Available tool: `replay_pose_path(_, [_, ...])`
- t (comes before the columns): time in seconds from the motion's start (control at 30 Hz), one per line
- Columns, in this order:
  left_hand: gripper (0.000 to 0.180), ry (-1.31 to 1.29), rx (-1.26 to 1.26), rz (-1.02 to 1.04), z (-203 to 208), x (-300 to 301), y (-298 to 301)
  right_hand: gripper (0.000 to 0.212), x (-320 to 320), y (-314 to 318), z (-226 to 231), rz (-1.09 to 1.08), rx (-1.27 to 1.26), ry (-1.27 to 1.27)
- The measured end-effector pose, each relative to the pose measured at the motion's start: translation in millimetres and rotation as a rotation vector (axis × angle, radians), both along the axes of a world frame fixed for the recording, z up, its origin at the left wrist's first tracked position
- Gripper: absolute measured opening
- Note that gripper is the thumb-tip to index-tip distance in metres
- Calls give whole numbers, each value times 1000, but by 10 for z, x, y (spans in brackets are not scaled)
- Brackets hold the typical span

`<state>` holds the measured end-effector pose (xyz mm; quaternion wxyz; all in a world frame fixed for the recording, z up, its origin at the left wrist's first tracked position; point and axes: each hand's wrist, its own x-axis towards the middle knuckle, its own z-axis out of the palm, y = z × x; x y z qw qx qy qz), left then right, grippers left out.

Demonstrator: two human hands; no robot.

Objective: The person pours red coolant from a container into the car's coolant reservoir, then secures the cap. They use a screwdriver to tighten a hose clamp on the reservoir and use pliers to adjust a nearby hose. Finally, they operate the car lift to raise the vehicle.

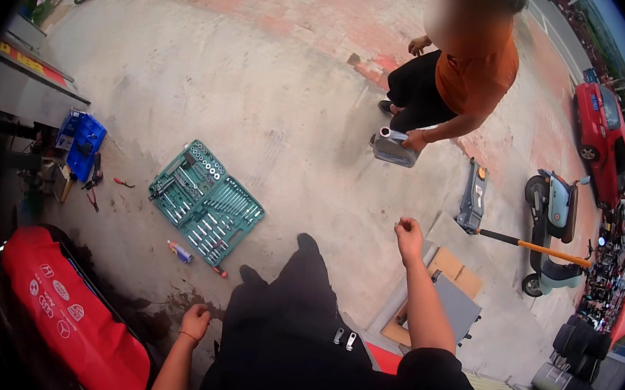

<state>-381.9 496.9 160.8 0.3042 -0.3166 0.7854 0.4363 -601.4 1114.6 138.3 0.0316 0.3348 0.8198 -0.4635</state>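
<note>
My left hand (195, 321) hangs low beside the red fender cover (71, 314), apart from it, its fingers curled with nothing visible in them. Raised out in front on the right is my right hand (409, 241), fingers curled in and nothing showing between them. It is nearest the grey flat case (455, 310) on cardboard and the grey floor jack (473, 197). Ahead, a person in an orange shirt (478, 71) carries a grey jug (394, 150) in one hand. On the ground to the left lies an opened green socket set case (207, 203) full of tools.
A spray can (180, 252) and a red-handled tool (220, 270) lie below the tool case. A blue toolbox (87, 147) with loose pliers (91, 195) stands far left. The jack's orange-ended handle (550, 253) crosses before a parked scooter (553, 228). Behind is a red car (600, 141).
</note>
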Motion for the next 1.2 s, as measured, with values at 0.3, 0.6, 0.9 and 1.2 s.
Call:
replay_pose_path(0.3, [30, -507, -3, 352, 441, 1636, 456, 55, -820, 1170, -583, 144, 322, -60])
replay_pose_path(0.6, [27, -422, -94, 382, 922, 921, 1010, 62, -1677, 1083, -928, 379, 15, 63])
replay_pose_path(0.9, [28, -360, -105, 283, 1052, 677, 1296, 20, -1917, 206, -716, 1404, 383, 396])
replay_pose_path(1.2, [32, -327, -117, 266, 1040, 765, 1596, 17, -2006, -417, -279, 2879, 961, 1597])
